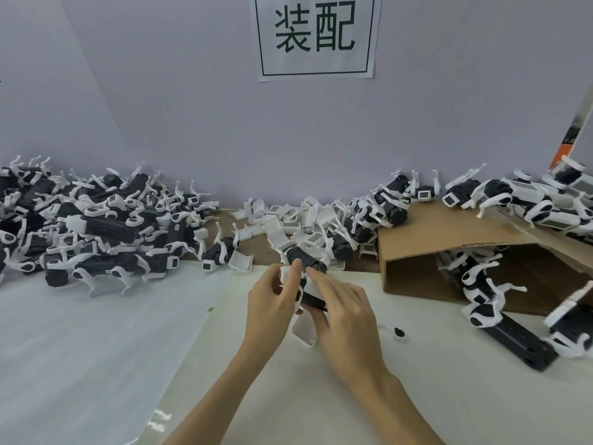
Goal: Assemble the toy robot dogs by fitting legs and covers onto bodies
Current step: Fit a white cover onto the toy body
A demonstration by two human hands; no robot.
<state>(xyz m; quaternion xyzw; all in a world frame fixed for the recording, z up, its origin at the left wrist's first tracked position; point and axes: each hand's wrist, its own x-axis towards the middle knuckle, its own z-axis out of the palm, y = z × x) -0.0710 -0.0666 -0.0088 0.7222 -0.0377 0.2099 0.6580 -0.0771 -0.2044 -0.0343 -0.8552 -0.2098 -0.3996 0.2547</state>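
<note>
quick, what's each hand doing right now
left hand: grips the toy dog body.
right hand: fingers curled on the same body, pressing its white cover.

Even, soft light fills the scene with faint shadows; a glare patch shines on the table (160, 419), and the wide lens bends the edges.

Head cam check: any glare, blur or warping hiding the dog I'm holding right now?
Head view: light is even and soft, with glare only on the clear sheet near the bottom edge; wide-angle warping bends the side piles; the held dog is slightly soft and mostly hidden by the left hand and right hand.
</note>
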